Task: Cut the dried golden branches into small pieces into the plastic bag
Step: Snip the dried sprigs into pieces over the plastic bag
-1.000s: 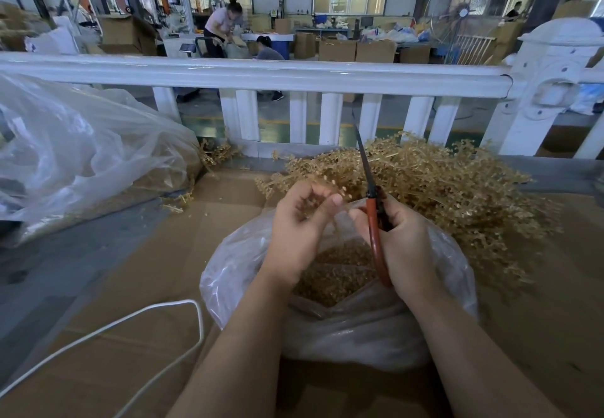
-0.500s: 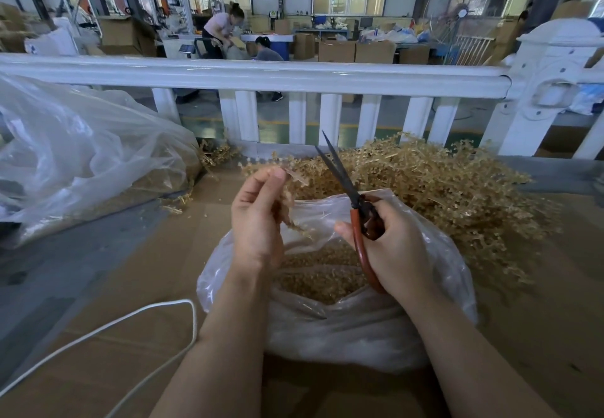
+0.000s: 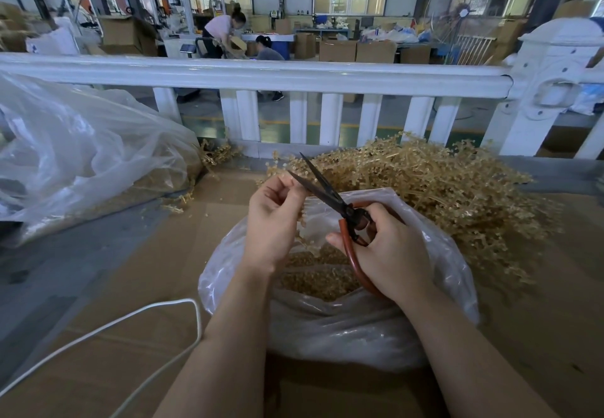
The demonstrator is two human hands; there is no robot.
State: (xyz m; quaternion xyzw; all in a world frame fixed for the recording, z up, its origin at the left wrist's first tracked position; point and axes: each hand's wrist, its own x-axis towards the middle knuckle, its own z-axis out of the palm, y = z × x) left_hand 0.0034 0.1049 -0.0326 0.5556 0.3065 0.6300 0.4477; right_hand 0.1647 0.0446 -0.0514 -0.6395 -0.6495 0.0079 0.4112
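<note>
A clear plastic bag [image 3: 353, 329] stands open on the cardboard in front of me, with small golden cut pieces [image 3: 320, 278] inside. My left hand [image 3: 274, 221] pinches a thin golden sprig [image 3: 302, 221] that hangs over the bag's mouth. My right hand [image 3: 389, 252] grips red-handled scissors [image 3: 330, 193]; their dark blades are spread apart, and the tips reach my left fingertips. A big pile of dried golden branches [image 3: 441, 185] lies behind the bag to the right.
A white railing [image 3: 261, 74] runs across the back edge of the worktop. A large crumpled clear bag [image 3: 81, 156] with branches lies at the left. A white cord [image 3: 137, 316] loops over the cardboard at lower left. People work in the hall beyond.
The scissors went from blades together and upright to spread and tilted left toward my left hand. My left hand rose out of the bag with a sprig, then shifted right to meet the blades.
</note>
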